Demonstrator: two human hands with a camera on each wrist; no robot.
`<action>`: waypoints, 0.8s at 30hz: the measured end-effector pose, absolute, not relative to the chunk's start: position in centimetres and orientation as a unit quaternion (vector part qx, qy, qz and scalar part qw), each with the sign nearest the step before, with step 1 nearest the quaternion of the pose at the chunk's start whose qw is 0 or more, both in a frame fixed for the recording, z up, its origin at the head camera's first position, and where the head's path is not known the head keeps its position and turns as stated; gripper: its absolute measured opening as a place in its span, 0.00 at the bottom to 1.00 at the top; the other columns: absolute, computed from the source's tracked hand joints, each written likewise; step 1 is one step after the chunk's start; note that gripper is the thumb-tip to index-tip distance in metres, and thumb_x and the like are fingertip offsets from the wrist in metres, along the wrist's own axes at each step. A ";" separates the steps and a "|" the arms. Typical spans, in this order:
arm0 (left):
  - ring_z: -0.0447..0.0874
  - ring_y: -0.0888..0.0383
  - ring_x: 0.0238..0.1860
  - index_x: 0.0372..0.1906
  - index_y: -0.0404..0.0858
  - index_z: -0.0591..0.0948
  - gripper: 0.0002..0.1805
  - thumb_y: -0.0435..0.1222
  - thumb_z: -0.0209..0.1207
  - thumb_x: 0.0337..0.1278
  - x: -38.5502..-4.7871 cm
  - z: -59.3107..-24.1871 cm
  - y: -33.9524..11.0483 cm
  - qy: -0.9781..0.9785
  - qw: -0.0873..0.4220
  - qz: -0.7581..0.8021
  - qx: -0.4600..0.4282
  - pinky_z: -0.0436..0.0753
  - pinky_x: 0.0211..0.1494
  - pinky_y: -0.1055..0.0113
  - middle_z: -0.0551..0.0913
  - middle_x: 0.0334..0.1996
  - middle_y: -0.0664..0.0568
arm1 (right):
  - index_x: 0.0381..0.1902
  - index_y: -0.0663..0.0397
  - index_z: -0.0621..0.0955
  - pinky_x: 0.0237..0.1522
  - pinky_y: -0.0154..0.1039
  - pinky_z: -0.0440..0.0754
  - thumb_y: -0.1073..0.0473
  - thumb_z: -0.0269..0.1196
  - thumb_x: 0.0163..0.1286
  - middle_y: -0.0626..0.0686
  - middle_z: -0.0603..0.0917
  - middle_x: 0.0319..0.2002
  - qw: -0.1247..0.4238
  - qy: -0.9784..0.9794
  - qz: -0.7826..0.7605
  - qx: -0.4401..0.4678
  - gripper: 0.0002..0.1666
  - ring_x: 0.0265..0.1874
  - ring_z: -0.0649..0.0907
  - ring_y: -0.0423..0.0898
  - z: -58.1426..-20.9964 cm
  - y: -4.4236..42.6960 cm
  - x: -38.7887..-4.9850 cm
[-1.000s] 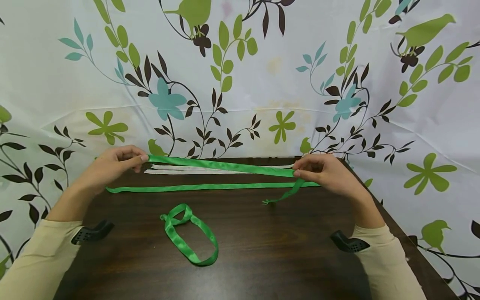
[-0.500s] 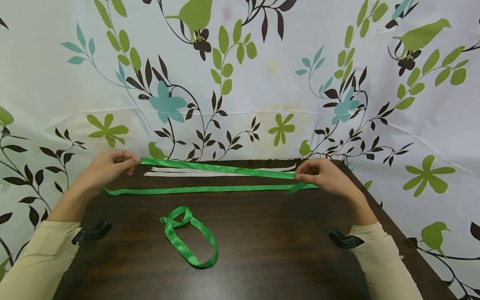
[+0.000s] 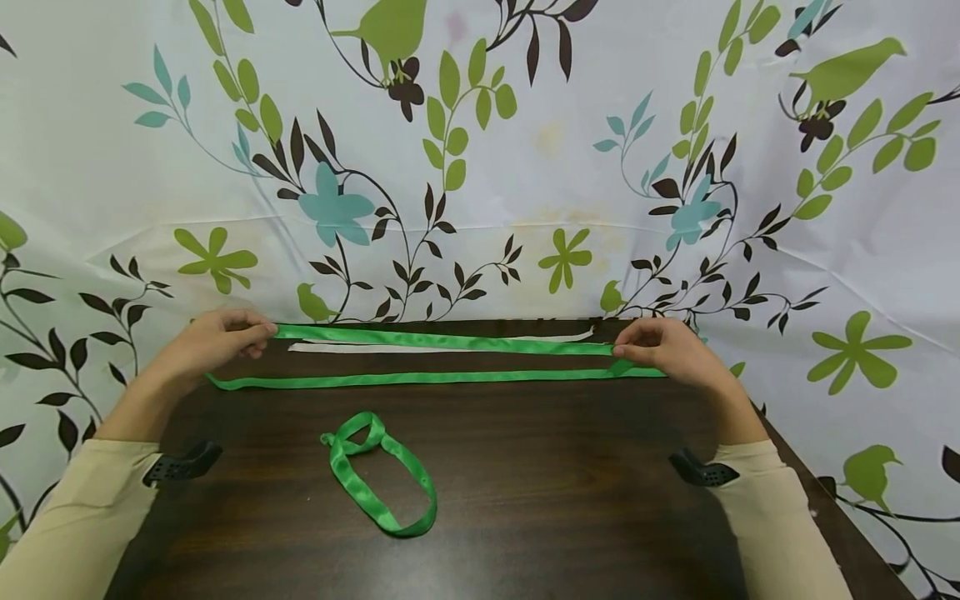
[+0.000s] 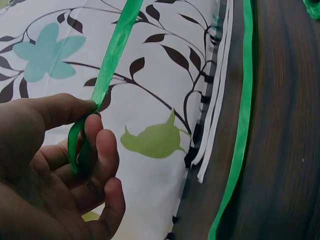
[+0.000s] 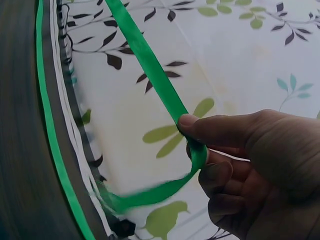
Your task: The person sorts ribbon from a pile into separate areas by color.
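Observation:
A green satin ribbon point(image 3: 442, 339) is stretched nearly level between both hands, above the far part of the table. My left hand point(image 3: 225, 340) pinches its left end between thumb and fingers; in the left wrist view a short tail point(image 4: 75, 145) curls below the thumb. My right hand point(image 3: 667, 354) pinches the ribbon towards its other end. A loose tail point(image 5: 160, 192) hangs from those fingers in the right wrist view. Below the held ribbon, a second green ribbon point(image 3: 435, 378) lies straight across the table. White strips point(image 3: 390, 347) lie behind it, partly hidden by the held ribbon.
A knotted loop of green ribbon point(image 3: 382, 475) lies nearer on the dark wooden table point(image 3: 555, 483). A white curtain point(image 3: 510, 167) printed with birds, leaves and flowers hangs right behind the table's far edge.
My left hand has moved left and slightly down, my right hand to the right. The ribbon between them spans a longer stretch, and the tail at the right hand has become shorter.

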State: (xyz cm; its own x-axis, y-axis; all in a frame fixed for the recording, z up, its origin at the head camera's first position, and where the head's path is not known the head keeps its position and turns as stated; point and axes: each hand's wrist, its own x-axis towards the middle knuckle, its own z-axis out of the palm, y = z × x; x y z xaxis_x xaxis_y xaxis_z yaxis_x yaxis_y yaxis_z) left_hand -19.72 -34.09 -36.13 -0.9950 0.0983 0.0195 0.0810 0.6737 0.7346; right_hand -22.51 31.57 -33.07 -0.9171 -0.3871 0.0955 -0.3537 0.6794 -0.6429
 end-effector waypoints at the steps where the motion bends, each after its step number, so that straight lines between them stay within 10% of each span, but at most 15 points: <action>1: 0.80 0.53 0.40 0.57 0.27 0.79 0.27 0.50 0.53 0.78 -19.8 -36.1 -34.2 0.916 0.010 0.400 0.045 0.81 0.40 0.64 0.79 0.43 0.40 | 0.45 0.52 0.86 0.41 0.44 0.82 0.51 0.68 0.73 0.55 0.87 0.39 0.023 0.916 -0.347 -0.200 0.12 0.42 0.84 0.60 -33.1 31.8 -22.7; 24: 0.84 0.51 0.40 0.57 0.22 0.79 0.25 0.43 0.52 0.79 -19.3 -39.8 -36.9 0.915 0.064 0.399 0.020 0.84 0.42 0.56 0.84 0.41 0.42 | 0.45 0.57 0.84 0.34 0.46 0.82 0.62 0.67 0.72 0.52 0.84 0.37 0.026 0.931 -0.309 -0.190 0.06 0.35 0.82 0.55 -37.1 35.2 -24.6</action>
State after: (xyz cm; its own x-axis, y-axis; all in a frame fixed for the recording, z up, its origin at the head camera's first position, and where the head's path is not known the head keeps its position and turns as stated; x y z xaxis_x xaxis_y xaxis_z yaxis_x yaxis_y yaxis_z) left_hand -19.33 -36.92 -39.82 -0.9910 0.0875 -0.1014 -0.0148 0.6812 0.7320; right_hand -24.60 35.19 -37.13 -0.9262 -0.3703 0.0701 -0.3387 0.7363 -0.5857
